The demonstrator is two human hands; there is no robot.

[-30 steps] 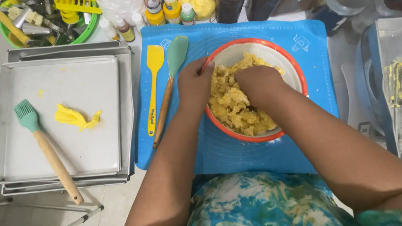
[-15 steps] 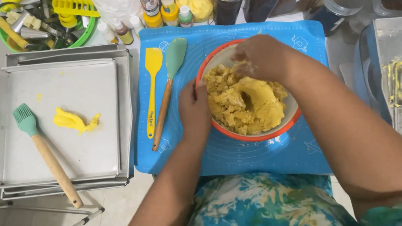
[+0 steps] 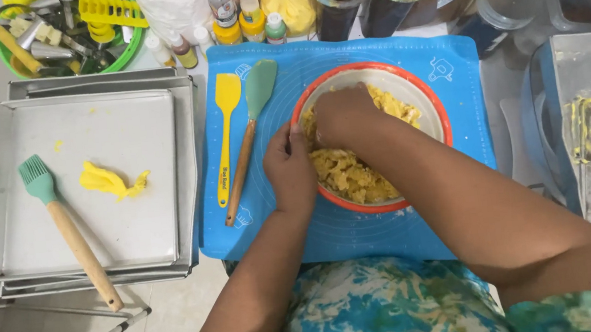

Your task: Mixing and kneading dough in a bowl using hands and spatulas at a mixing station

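Head view showed your right hand (image 3: pixel 340 116) curled down into the yellow dough (image 3: pixel 352 171), fingers clenched in the crumbly mass inside the orange-rimmed bowl (image 3: pixel 429 104). Your left hand (image 3: pixel 290 172) lay wrapped on the bowl's left rim, holding it. The bowl sat on a blue mat (image 3: pixel 419 228), with bare mat free at its near and right sides. Just left of your left hand lay a green spatula (image 3: pixel 250 123) and a yellow spatula (image 3: pixel 225 133), close together. Farther left, stacked metal trays (image 3: pixel 160 202) carried a green brush (image 3: pixel 66 227) and a yellow scrap (image 3: pixel 108 180).
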